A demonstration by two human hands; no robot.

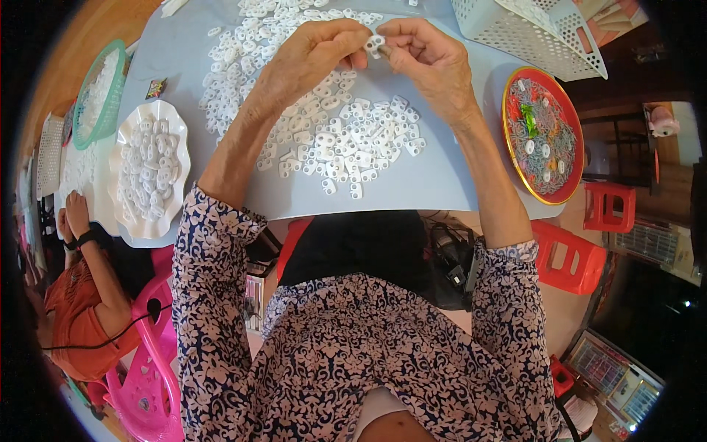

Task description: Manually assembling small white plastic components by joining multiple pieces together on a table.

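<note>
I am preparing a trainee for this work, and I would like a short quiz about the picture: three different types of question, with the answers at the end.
1. Multiple choice: what is between the left hand and the right hand?
A) a green basket
B) a small white piece with holes
C) a red stool

2. True or false: the wavy-edged white dish holds white pieces.

3. Open: on which side of the person is the round red tray with a gold-coloured rim?

Key:
1. B
2. True
3. On the right, beyond the right forearm.
</note>
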